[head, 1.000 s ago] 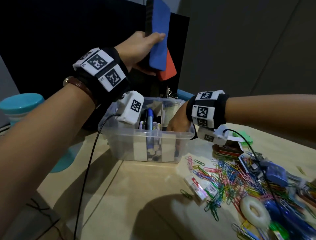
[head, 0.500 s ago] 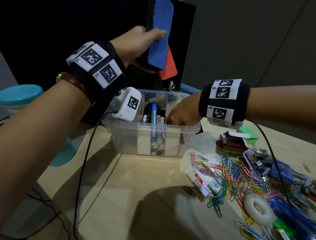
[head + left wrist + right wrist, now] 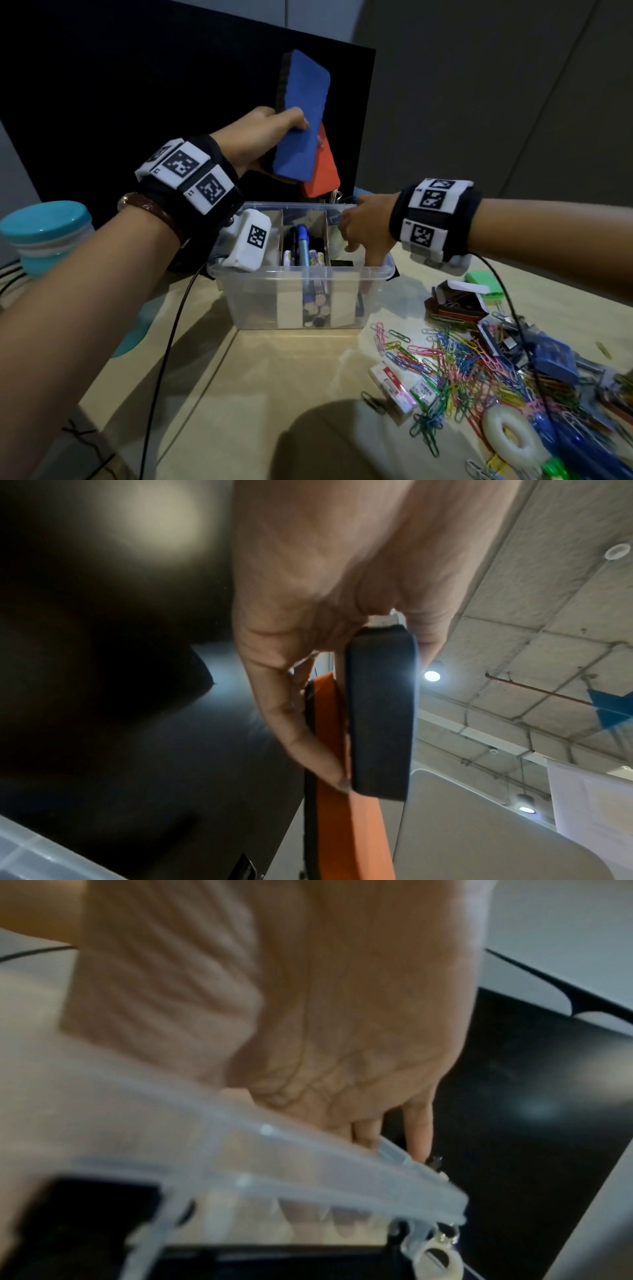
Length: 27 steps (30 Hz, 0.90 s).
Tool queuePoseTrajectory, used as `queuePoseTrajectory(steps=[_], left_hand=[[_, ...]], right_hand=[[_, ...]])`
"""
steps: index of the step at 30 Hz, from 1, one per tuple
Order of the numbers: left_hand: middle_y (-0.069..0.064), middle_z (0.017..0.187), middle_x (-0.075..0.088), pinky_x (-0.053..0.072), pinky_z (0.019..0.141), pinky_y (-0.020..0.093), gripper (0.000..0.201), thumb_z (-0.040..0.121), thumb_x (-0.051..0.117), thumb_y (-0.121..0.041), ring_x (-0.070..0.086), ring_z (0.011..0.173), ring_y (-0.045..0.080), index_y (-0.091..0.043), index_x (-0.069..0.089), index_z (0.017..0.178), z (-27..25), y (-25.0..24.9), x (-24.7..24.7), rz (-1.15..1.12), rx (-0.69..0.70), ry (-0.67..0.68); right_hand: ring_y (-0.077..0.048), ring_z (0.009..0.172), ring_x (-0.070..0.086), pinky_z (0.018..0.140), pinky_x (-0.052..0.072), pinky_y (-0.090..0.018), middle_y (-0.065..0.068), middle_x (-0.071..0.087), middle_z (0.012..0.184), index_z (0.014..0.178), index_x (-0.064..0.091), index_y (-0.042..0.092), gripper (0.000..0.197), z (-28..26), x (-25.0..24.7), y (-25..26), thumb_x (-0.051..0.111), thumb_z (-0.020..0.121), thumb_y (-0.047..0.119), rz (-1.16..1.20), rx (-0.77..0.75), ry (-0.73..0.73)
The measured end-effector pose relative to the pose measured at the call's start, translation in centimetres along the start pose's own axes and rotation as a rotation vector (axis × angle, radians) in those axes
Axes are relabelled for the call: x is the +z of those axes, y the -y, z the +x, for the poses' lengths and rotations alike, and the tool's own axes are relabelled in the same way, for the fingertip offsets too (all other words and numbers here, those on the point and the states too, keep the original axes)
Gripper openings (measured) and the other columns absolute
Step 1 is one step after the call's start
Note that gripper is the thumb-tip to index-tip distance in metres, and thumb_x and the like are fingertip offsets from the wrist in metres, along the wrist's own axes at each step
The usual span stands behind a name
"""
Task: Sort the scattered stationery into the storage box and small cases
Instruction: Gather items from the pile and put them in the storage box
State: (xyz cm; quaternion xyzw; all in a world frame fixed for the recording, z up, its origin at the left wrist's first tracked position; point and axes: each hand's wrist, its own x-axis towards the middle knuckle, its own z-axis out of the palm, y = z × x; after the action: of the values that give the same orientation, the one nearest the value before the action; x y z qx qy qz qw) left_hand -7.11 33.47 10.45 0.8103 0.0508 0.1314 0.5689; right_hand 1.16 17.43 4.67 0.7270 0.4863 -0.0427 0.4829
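Note:
My left hand (image 3: 267, 137) is raised above the back of the clear storage box (image 3: 301, 272) and grips two board erasers together. The blue eraser (image 3: 305, 116) lies in front and the orange eraser (image 3: 323, 168) hangs behind and below it. The left wrist view shows the thumb and fingers of my left hand (image 3: 325, 588) clamping the blue eraser (image 3: 380, 710) against the orange eraser (image 3: 342, 804). My right hand (image 3: 363, 236) reaches into the box's right compartment with its fingers pointing down. Its fingers (image 3: 419, 1137) look straight beside the box rim (image 3: 308, 1164), with nothing seen in them. Markers (image 3: 303, 250) stand in the middle compartment.
A heap of coloured paper clips (image 3: 462, 363) covers the table at the right, with a tape roll (image 3: 513, 435), a packaged eraser (image 3: 394, 380), an open cardboard case (image 3: 455, 301) and a green item (image 3: 484, 279). A teal container (image 3: 48, 233) stands at far left. A black board (image 3: 171, 85) rises behind the box.
My right hand has come up from deep in the right compartment toward the rim. My left hand still holds both erasers above the box.

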Motion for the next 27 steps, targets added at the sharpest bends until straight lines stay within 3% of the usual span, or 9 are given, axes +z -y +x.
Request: queuePoseTrajectory(steps=[2, 4, 7, 9, 12, 19, 21, 23, 27], left_hand=[[0.011, 0.118, 0.069, 0.048, 0.101, 0.047, 0.048, 0.086, 0.056, -0.034, 0.064, 0.11, 0.028, -0.001, 0.064, 0.119, 0.0, -0.1, 0.0, 0.001, 0.003, -0.005], [0.012, 0.117, 0.069, 0.049, 0.1, 0.047, 0.046, 0.087, 0.056, -0.033, 0.065, 0.11, 0.028, -0.001, 0.063, 0.12, -0.1, -0.4, -0.1, 0.003, 0.002, -0.01], [0.01, 0.115, 0.07, 0.05, 0.1, 0.045, 0.046, 0.087, 0.056, -0.034, 0.066, 0.108, 0.025, -0.002, 0.064, 0.119, -0.2, -0.7, -0.2, 0.018, 0.018, -0.004], [0.009, 0.116, 0.07, 0.052, 0.098, 0.042, 0.044, 0.09, 0.055, -0.033, 0.067, 0.106, 0.023, -0.002, 0.064, 0.119, 0.0, -0.8, -0.2, 0.025, 0.03, 0.0], [0.011, 0.116, 0.069, 0.055, 0.089, 0.031, 0.039, 0.096, 0.049, -0.025, 0.068, 0.097, 0.018, 0.002, 0.061, 0.122, 0.1, -0.7, 0.0, 0.012, 0.05, 0.022], [0.011, 0.116, 0.069, 0.054, 0.092, 0.032, 0.038, 0.097, 0.049, -0.024, 0.068, 0.098, 0.018, 0.003, 0.061, 0.121, -0.1, -0.4, -0.4, 0.015, 0.058, 0.018], [0.011, 0.115, 0.07, 0.053, 0.096, 0.037, 0.038, 0.096, 0.05, -0.025, 0.067, 0.103, 0.021, 0.002, 0.062, 0.121, -0.2, -0.3, -0.6, 0.024, 0.049, 0.019], [0.011, 0.115, 0.07, 0.051, 0.099, 0.04, 0.039, 0.096, 0.051, -0.026, 0.066, 0.107, 0.024, 0.001, 0.062, 0.121, -0.1, -0.1, -0.6, 0.034, 0.029, 0.028], [0.013, 0.116, 0.069, 0.05, 0.1, 0.041, 0.039, 0.095, 0.052, -0.027, 0.067, 0.105, 0.025, 0.001, 0.062, 0.121, 0.1, 0.1, 0.0, 0.071, 0.002, 0.055]], right_hand=[[-0.026, 0.129, 0.045, 0.108, 0.037, -0.044, 0.0, 0.051, 0.141, 0.136, 0.053, 0.022, 0.063, 1.3, 0.1, 0.5, 0.057, 0.084, 0.059, 0.102, 0.014, 0.072], [-0.026, 0.128, 0.048, 0.101, 0.04, -0.034, -0.004, 0.051, 0.141, 0.141, 0.046, 0.015, 0.061, 2.1, 0.1, 0.7, 0.061, 0.09, 0.044, 0.26, -0.005, 0.104], [-0.02, 0.117, 0.053, 0.09, 0.039, -0.026, -0.008, 0.054, 0.135, 0.137, 0.047, 0.012, 0.048, 2.6, -0.1, 0.9, 0.062, 0.094, 0.027, 0.427, -0.07, 0.107], [-0.02, 0.114, 0.055, 0.095, 0.042, -0.029, -0.006, 0.057, 0.131, 0.139, 0.045, 0.017, 0.051, 2.7, -0.2, 0.9, 0.065, 0.092, 0.027, 0.478, -0.089, 0.123], [-0.007, 0.089, 0.055, 0.084, 0.042, -0.024, 0.004, 0.057, 0.12, 0.139, 0.044, 0.02, 0.056, 2.5, -0.3, 0.8, 0.069, 0.089, 0.029, 0.519, -0.098, 0.177], [-0.024, 0.13, 0.048, 0.098, 0.04, -0.028, -0.009, 0.047, 0.144, 0.14, 0.042, 0.012, 0.055, 2.7, -0.3, 1.1, 0.065, 0.092, 0.027, 0.513, -0.079, 0.189], [-0.025, 0.132, 0.046, 0.113, 0.032, -0.041, -0.006, 0.048, 0.144, 0.14, 0.045, 0.015, 0.056, 2.9, -0.1, 1.1, 0.066, 0.091, 0.03, 0.472, -0.077, 0.182], [-0.024, 0.134, 0.045, 0.114, 0.03, -0.049, -0.003, 0.048, 0.145, 0.142, 0.045, 0.021, 0.061, 3.0, 0.3, 1.0, 0.068, 0.088, 0.036, 0.449, -0.045, 0.14], [-0.02, 0.129, 0.048, 0.107, 0.036, -0.029, -0.001, 0.052, 0.141, 0.143, 0.047, 0.018, 0.051, 0.0, 0.1, -0.6, 0.06, 0.094, 0.028, 0.547, 0.017, -0.135]])
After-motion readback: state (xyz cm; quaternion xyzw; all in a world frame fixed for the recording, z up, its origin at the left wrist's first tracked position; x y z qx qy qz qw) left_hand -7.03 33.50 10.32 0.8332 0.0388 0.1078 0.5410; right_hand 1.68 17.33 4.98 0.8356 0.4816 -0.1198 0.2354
